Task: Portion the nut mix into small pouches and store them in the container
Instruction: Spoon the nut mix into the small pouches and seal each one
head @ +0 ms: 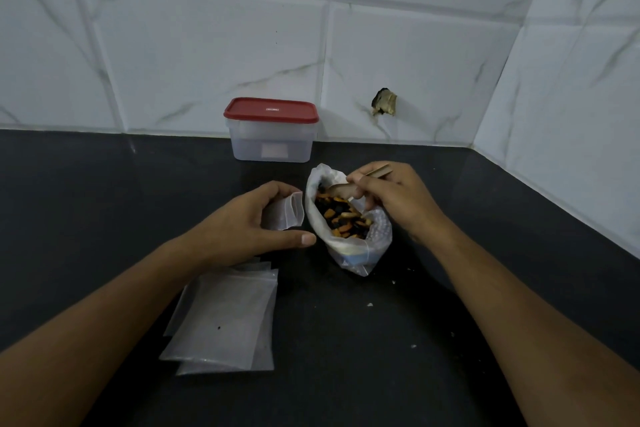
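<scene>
Trouble brewing mid-worktop [450,322]. Left hand [256,218] at 9 o'clock of the nut bag [349,253], curled round one small pouch [284,211], thumb stretched out below, pouch mouth barely agape. Right hand [391,198] at 3 o'clock, pinching a spoon [346,189] by the handle, bowl inside the bag's open mouth, just over the nut mix [341,218].

Likely to scatter nuts across the dark surface on the short hop from spoon to so slim an opening. Could also tip that floppy bag, propped only on its own crumpled base, with one careless dig. Bound to cost a pause later too: container [272,139] at 12 o'clock against the wall, well apart, red lid [270,110] on, both hands occupied.

Now the tally. One container, one lid. One bag of mix. One spoon. One pouch in hand, no nuts visible inside. Spare pouches [225,315] stacked flat at 7 o'clock, at least three by the edges showing, exact number hard to tell. A few pale crumbs [370,305] at 5 o'clock.
</scene>
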The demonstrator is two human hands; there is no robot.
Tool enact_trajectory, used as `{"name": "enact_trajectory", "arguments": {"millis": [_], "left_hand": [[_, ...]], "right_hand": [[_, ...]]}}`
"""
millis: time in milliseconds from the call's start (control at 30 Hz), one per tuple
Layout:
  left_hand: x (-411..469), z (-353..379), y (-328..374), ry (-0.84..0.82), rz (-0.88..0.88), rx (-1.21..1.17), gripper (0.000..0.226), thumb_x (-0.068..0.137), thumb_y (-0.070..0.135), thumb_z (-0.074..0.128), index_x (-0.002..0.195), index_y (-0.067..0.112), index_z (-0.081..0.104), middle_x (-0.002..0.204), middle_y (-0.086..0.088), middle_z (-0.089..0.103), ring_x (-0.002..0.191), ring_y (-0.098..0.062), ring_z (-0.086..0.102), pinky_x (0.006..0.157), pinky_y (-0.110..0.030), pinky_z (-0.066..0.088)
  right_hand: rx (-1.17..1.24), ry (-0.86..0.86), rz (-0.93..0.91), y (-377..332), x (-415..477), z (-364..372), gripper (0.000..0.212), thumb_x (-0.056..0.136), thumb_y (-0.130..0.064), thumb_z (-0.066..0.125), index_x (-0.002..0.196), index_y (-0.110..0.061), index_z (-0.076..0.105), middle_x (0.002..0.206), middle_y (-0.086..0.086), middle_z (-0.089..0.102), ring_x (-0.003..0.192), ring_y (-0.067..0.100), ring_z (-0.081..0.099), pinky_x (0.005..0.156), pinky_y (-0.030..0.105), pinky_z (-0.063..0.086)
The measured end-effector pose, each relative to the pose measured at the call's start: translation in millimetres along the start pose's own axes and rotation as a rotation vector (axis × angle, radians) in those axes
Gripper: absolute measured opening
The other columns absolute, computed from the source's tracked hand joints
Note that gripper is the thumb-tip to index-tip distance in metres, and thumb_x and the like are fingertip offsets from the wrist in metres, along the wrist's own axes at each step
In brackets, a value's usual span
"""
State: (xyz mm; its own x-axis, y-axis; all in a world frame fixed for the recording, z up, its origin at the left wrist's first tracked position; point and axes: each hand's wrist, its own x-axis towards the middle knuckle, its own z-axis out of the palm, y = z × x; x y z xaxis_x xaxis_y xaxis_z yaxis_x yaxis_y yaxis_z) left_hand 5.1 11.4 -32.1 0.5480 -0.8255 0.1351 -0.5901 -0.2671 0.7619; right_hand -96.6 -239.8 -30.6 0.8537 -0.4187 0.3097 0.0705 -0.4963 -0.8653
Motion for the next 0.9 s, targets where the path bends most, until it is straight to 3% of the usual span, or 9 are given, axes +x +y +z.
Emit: {"name": "enact_trajectory", "arguments": {"millis": [167, 367, 667, 800, 900], "left_hand": [[1.0, 1.3, -3.1, 0.012, 0.018, 0.009, 0.074, 0.070, 0.059, 0.078, 0.135, 0.044, 0.048, 0.123, 0.023, 0.058, 0.107, 0.012, 0.058, 0.082, -0.016, 0.052], [2.6, 5.2, -4.3, 0.011, 0.044, 0.020, 0.076, 0.070, 0.060, 0.077, 0.138, 0.041, 0.049, 0.125, 0.024, 0.059, 0.110, 0.014, 0.057, 0.084, -0.014, 0.051], [3.5, 7.3, -5.9, 0.011, 0.052, -0.016, 0.076, 0.072, 0.058, 0.079, 0.140, 0.040, 0.051, 0.127, 0.023, 0.061, 0.113, 0.009, 0.059, 0.090, -0.015, 0.052], [5.0, 7.0, -7.9, 0.001, 0.045, 0.007, 0.078, 0.072, 0.060, 0.079, 0.142, 0.040, 0.049, 0.131, 0.022, 0.059, 0.117, 0.004, 0.059, 0.097, -0.023, 0.053], [5.1, 7.0, -8.1, 0.003, 0.051, 0.001, 0.077, 0.073, 0.058, 0.079, 0.142, 0.039, 0.050, 0.130, 0.022, 0.060, 0.115, 0.005, 0.060, 0.096, -0.021, 0.053]], "right_hand": [[0.000, 0.045, -0.002, 0.0, -1.6, 4.1, 0.012, 0.097, -0.015, 0.066, 0.092, -0.014, 0.078, 0.074, 0.006, 0.074, 0.059, 0.015, 0.062, 0.065, 0.032, 0.054], [0.130, 0.066, 0.105, 2.4, 0.7, 5.7, 0.017, 0.095, -0.011, 0.064, 0.089, -0.007, 0.080, 0.075, 0.018, 0.073, 0.068, 0.024, 0.065, 0.069, 0.035, 0.054], [0.202, 0.085, 0.179, 0.5, -0.7, 9.0, 0.020, 0.098, -0.011, 0.061, 0.095, 0.001, 0.077, 0.075, 0.018, 0.074, 0.060, 0.015, 0.065, 0.061, 0.024, 0.055], [0.107, 0.082, 0.149, -0.1, 0.0, 12.8, 0.027, 0.102, -0.025, 0.061, 0.093, -0.008, 0.079, 0.076, 0.012, 0.076, 0.064, 0.017, 0.065, 0.065, 0.026, 0.055], [0.105, 0.063, 0.160, -2.3, 1.2, 11.0, 0.039, 0.106, -0.034, 0.053, 0.093, -0.007, 0.079, 0.074, 0.012, 0.073, 0.058, 0.013, 0.062, 0.063, 0.024, 0.054]]}}
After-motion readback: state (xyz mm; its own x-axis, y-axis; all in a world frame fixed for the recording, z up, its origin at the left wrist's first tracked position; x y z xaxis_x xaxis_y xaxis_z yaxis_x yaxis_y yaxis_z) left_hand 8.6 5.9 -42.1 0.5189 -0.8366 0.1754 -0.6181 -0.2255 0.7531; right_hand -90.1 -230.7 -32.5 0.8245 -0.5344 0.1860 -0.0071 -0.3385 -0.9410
